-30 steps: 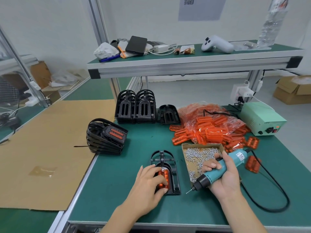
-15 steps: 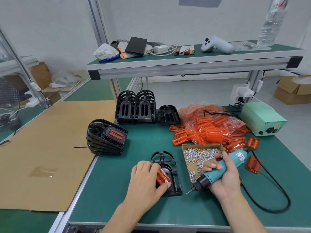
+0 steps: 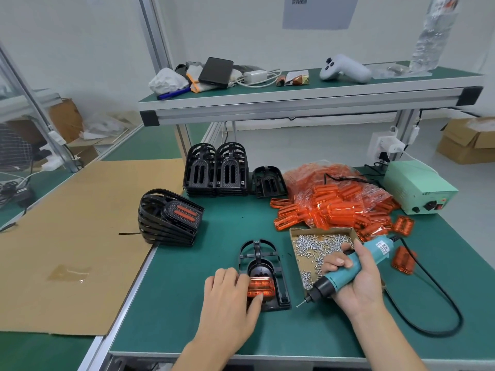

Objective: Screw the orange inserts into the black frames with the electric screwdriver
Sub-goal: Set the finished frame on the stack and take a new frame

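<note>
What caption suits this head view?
Left hand seats orange insert in black frame; right hand holds electric screwdriver.

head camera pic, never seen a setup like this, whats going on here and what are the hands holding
No machine here: a person works with bare hands, and the one picture comes from a camera on their head, looking down at a green workbench. The left hand pinches an orange insert sitting in a black frame that lies flat on the bench. The right hand grips a teal electric screwdriver, its tip just off the frame's right side, not touching it. Behind it is a cardboard tray of screws, then a heap of spare orange inserts. Empty black frames stand at the back, and a stack of finished ones sits at the left. The green box is likely the screwdriver's power supply.
</note>
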`<move>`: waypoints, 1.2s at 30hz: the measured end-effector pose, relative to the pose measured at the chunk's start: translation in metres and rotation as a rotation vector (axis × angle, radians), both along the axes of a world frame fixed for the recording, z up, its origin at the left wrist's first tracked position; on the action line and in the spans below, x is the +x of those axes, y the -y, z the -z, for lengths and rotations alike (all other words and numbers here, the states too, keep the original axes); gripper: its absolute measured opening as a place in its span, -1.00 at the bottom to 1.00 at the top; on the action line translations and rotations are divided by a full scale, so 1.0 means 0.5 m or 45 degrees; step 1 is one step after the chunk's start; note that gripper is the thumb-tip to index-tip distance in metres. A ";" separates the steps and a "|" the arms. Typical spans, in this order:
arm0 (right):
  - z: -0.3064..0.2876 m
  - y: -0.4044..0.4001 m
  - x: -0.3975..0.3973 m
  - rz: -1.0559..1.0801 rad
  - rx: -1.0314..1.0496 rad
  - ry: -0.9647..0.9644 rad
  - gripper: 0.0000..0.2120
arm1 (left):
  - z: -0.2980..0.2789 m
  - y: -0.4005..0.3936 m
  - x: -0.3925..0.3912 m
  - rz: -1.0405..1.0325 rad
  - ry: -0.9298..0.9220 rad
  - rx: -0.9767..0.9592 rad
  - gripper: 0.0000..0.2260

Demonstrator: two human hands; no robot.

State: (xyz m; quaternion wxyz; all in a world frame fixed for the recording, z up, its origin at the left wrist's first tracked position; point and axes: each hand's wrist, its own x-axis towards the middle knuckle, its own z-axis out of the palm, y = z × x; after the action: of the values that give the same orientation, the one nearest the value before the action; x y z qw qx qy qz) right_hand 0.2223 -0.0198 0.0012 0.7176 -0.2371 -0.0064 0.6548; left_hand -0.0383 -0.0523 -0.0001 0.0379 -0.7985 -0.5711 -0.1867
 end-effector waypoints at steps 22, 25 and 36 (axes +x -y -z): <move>-0.004 0.004 -0.004 -0.004 -0.002 0.001 -0.81 | 0.021 -0.011 0.046 -0.034 0.213 -0.093 -0.70; -0.004 0.004 -0.001 0.003 0.004 -0.010 -0.80 | 0.023 -0.017 0.045 0.024 0.191 -0.027 -0.69; -0.006 0.004 -0.004 0.007 -0.007 -0.013 -0.79 | 0.055 -0.008 0.022 0.200 0.267 -0.086 -0.88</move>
State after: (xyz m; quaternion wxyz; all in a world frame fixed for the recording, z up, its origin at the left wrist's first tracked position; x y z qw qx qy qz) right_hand 0.2203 -0.0218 0.0041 0.7188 -0.2357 -0.0001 0.6540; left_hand -0.0271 -0.0484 -0.0277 -0.0638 -0.8178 -0.5134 -0.2522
